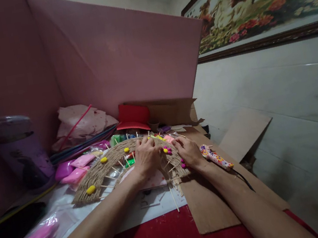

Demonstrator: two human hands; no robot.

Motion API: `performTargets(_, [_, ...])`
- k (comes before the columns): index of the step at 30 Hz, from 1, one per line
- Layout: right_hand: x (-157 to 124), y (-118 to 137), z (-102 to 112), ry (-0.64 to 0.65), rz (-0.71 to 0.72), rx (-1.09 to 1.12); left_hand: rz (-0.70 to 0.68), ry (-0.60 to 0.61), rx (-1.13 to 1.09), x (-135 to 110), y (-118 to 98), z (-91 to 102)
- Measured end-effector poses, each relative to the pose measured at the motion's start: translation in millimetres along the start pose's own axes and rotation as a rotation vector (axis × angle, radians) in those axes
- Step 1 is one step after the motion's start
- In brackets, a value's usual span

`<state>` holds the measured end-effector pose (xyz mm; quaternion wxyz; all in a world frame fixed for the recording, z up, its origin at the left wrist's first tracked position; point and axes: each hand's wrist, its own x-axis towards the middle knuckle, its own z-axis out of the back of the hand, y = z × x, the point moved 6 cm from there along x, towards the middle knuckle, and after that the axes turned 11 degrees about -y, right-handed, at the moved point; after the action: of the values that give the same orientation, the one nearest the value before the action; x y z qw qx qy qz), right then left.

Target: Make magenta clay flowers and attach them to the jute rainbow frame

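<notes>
A half-round arch woven of tan twine [109, 158] lies on the table with thin wooden sticks poking out of it. Yellow clay blobs [90, 189] and small magenta balls [167, 149] sit on the weave. My left hand [146, 156] rests on the arch's right part, fingers curled down onto it. My right hand [187, 149] lies just right of the magenta balls, fingers bent in a pinch against the weave; what they hold is too small to make out.
A dotted glue gun [216, 157] with a black cord lies beside my right wrist on brown cardboard [210, 204]. Pink clay bags [78, 168], a purple cup [22, 152] and a red box [134, 117] crowd the back. Pink boards wall the left and rear.
</notes>
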<state>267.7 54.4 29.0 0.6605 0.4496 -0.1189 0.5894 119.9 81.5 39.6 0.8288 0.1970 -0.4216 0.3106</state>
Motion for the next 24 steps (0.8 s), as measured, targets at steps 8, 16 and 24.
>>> performTargets(8, [0,0,-1,0.006,0.003,0.000,0.072,0.089,-0.029,2,8,-11.1])
performTargets(16, [1,0,-1,0.000,0.006,-0.022,0.141,0.115,-0.136,5,18,-19.5])
performTargets(24, [1,1,-1,0.005,0.011,-0.012,0.142,0.115,-0.209,9,22,-22.7])
